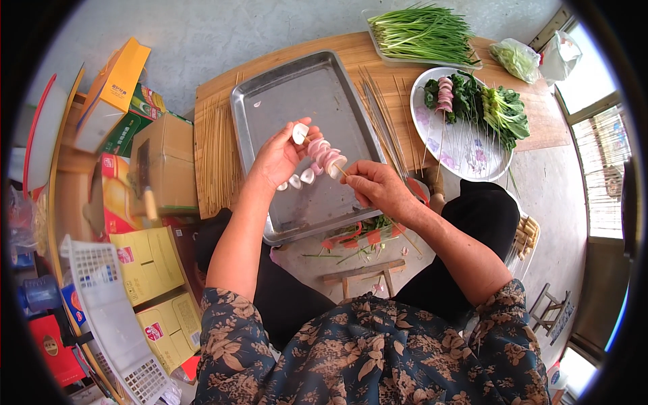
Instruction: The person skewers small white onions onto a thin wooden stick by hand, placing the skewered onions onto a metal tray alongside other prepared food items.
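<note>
My right hand [377, 186] grips a thin bamboo skewer [400, 229] below a row of pink-and-white pieces, apparently onion [326, 156]. Near the skewer's tip, my left hand [282, 156] holds a white cupped piece [300, 133] between thumb and fingers. Both hands are above a grey metal tray [324, 207]. A few loose white and pink pieces [307, 175] lie on the tray below my left hand. One small white scrap [257, 104] rests near its far left corner.
Bare skewers [215, 152] lie left of the tray on the wooden table [288, 50]; more lie right. An oval plate [468, 159] bears skewered greens and one pink-and-white skewer. Behind it stands a tub of green stalks [422, 33]. Cartons [164, 162] and a knife [147, 182] are left.
</note>
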The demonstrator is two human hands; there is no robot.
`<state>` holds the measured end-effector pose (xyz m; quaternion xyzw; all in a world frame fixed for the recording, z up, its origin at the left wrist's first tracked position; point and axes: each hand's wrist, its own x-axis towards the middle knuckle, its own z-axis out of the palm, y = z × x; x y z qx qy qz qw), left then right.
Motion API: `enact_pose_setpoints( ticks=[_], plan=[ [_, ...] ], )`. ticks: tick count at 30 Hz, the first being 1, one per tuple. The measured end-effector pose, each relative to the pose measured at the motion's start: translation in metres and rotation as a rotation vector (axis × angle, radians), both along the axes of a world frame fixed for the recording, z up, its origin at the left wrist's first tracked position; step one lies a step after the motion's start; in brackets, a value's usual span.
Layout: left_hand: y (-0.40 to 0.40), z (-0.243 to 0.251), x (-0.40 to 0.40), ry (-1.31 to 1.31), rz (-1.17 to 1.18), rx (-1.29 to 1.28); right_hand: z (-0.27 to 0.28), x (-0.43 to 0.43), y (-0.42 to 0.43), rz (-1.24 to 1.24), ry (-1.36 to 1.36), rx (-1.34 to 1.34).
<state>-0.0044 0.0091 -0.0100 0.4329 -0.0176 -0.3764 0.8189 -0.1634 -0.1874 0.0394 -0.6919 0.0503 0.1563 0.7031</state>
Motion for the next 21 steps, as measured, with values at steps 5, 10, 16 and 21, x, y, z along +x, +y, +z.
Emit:
enact_pose_setpoints(
  ticks=[5, 10, 16, 21],
  plan=[
    [0.001, 0.002, 0.000, -0.024, -0.016, 0.022, 0.000, 0.000, 0.000, 0.004, 0.001, 0.022],
    [-0.004, 0.008, -0.004, -0.034, -0.024, 0.050, 0.000, 0.001, 0.000, -0.002, 0.003, 0.010],
    [-0.008, 0.009, -0.009, -0.016, -0.060, 0.058, -0.004, 0.002, 0.001, -0.032, 0.000, 0.022],
    [-0.011, 0.008, -0.014, -0.036, -0.085, 0.047, -0.003, 0.003, 0.003, -0.045, -0.005, 0.021]
  ],
)
